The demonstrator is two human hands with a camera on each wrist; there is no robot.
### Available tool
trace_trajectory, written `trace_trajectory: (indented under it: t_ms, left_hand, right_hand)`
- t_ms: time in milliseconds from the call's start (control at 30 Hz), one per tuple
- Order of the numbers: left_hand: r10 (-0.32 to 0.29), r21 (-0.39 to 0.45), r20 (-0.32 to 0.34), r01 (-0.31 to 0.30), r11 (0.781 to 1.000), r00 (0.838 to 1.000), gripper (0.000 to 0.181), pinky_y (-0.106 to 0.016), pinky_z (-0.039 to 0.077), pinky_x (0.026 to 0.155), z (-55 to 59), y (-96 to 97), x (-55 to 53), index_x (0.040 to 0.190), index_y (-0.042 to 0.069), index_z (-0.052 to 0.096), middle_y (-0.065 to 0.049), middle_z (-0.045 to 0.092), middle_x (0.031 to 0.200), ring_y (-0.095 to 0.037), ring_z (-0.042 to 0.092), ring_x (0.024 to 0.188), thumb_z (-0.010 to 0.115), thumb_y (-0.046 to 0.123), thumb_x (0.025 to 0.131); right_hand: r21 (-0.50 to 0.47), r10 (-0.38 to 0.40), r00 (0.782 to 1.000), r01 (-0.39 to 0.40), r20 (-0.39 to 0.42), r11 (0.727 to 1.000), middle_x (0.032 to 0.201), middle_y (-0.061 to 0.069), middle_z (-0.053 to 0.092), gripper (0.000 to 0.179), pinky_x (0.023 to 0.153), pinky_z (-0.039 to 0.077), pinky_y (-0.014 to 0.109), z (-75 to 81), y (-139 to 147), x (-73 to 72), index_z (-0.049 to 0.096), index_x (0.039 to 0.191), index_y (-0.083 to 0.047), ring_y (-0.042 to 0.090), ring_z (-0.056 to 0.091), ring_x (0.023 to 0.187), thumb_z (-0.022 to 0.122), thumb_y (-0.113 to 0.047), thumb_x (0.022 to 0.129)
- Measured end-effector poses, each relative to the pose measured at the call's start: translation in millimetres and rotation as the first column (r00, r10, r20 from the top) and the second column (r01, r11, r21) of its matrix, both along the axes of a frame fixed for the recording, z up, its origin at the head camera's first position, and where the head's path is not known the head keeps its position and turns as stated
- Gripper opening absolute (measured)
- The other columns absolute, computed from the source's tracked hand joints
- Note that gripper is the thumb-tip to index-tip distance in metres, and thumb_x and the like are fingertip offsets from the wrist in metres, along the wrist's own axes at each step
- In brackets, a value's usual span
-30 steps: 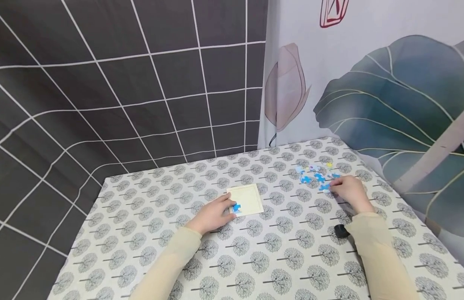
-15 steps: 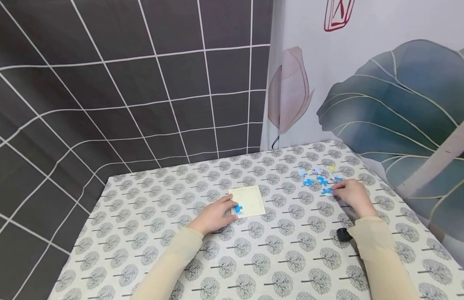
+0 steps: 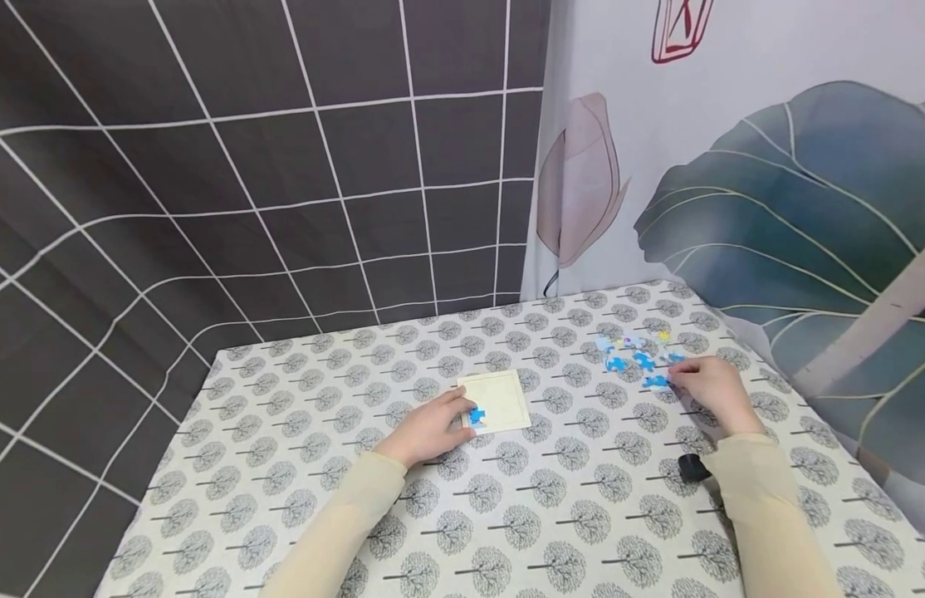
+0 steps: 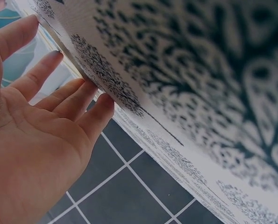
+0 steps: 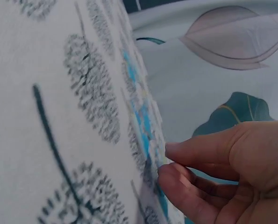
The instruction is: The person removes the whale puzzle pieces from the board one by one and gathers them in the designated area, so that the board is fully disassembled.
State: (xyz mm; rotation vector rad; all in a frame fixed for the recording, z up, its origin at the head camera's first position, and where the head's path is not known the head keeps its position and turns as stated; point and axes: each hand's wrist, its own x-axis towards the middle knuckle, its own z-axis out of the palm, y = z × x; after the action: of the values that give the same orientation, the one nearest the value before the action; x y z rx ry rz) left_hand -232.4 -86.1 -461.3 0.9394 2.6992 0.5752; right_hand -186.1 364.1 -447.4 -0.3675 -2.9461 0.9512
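Note:
In the head view, my left hand (image 3: 430, 428) rests on the left edge of a cream puzzle tray (image 3: 500, 390), its fingers loosely extended. A blue puzzle piece (image 3: 477, 417) sits in the tray's near-left corner, beside those fingers. In the left wrist view, my left hand's fingertips (image 4: 103, 103) touch the tray's edge. My right hand (image 3: 712, 389) is low at the near right of the loose pieces, fingertips at the edge of a blue puzzle piece (image 3: 655, 382). In the right wrist view, a small gap shows between thumb and index finger (image 5: 174, 179); whether they grip the piece is unclear.
Several loose puzzle pieces (image 3: 643, 361), mostly blue, lie beyond the right hand. A yellow piece (image 3: 663, 336) lies at the back. A black object (image 3: 692, 468) is by the right cuff. The tree-print tablecloth (image 3: 358, 498) reaches a dark checked curtain (image 3: 388, 208).
The head view has shifted slightly. My right hand has moved a little to the right, and the blue piece at its fingertips has shifted slightly. The left hand stays on the tray.

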Motion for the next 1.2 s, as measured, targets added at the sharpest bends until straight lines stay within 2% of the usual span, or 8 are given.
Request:
trace_trajectory:
  t_ms: [167,267,400,500,733,1000,1200]
  left_hand:
    - [-0.002,0.008,-0.008,0.003,1.000,1.000,0.055,-0.054,0.036,0.115,-0.3,-0.5,-0.5,0.144,0.014,0.055,-0.011,0.036,0.160,-0.032,0.040,0.143,0.065,0.039,0.097]
    - [-0.002,0.007,-0.003,0.002,1.000,1.000,0.055,-0.054,0.035,0.116,-0.3,-0.2,0.1,0.146,0.015,0.054,-0.011,0.035,0.161,-0.032,0.039,0.144,0.064,0.039,0.097]
    - [0.002,-0.003,0.005,-0.002,1.000,1.000,0.056,-0.054,0.035,0.116,0.4,-0.4,1.1,0.147,0.016,0.053,-0.011,0.035,0.161,-0.032,0.039,0.144,0.064,0.040,0.097]
    - [0.006,-0.010,0.002,-0.006,1.000,1.000,0.057,-0.054,0.035,0.115,1.2,-1.0,1.3,0.147,0.016,0.053,-0.011,0.036,0.161,-0.031,0.039,0.144,0.065,0.039,0.097]
    - [0.002,-0.011,0.003,-0.002,1.000,1.000,0.059,-0.056,0.035,0.115,2.0,-0.9,0.6,0.149,0.017,0.051,-0.010,0.035,0.161,-0.031,0.039,0.144,0.064,0.039,0.097]
    - [-0.017,-0.003,0.003,0.017,1.000,1.000,0.060,-0.054,0.036,0.115,-2.8,-1.0,0.4,0.151,0.018,0.048,-0.010,0.035,0.161,-0.031,0.037,0.145,0.063,0.040,0.097]
    - [-0.016,-0.020,-0.001,0.016,1.000,1.000,0.061,-0.053,0.036,0.115,-3.9,-1.7,-1.6,0.152,0.021,0.047,-0.009,0.034,0.162,-0.031,0.038,0.145,0.063,0.042,0.098]
  right_hand:
    - [-0.048,0.077,0.997,-0.078,-0.025,0.996,0.125,0.031,0.062,0.043,0.085,0.051,0.060,11.2,-13,-6.3,0.065,0.126,0.006,0.047,0.060,0.108,0.057,-0.029,0.103]
    - [-0.078,0.130,0.990,-0.133,-0.052,0.988,0.125,0.030,0.063,0.042,0.083,0.053,0.055,18.0,-27,-10.4,0.065,0.128,0.005,0.044,0.062,0.106,0.059,-0.029,0.102]
    - [-0.068,0.184,0.980,-0.190,-0.082,0.980,0.118,0.025,0.068,0.039,0.073,0.053,0.040,21.7,-47,-15.6,0.068,0.125,0.003,0.033,0.065,0.094,0.062,-0.027,0.101]
    - [-0.068,0.227,0.970,-0.233,-0.093,0.970,0.118,0.024,0.069,0.036,0.073,0.054,0.037,21.6,-64,-21.6,0.069,0.124,0.002,0.029,0.066,0.093,0.063,-0.024,0.100]
    - [-0.106,0.325,0.942,-0.332,-0.083,0.937,0.117,0.019,0.070,0.030,0.089,0.055,0.049,16.2,-106,-37.6,0.072,0.118,-0.001,0.031,0.067,0.099,0.067,-0.020,0.097]
    - [-0.148,0.414,0.909,-0.417,-0.056,0.897,0.108,0.008,0.073,0.024,0.090,0.055,0.046,0.0,-154,-46.4,0.075,0.113,-0.005,0.022,0.067,0.095,0.070,-0.019,0.093]
    - [-0.147,0.489,0.868,-0.496,-0.082,0.856,0.102,0.006,0.074,0.022,0.081,0.056,0.037,-7.2,-180,-48.6,0.076,0.108,-0.005,0.015,0.065,0.084,0.073,-0.017,0.090]
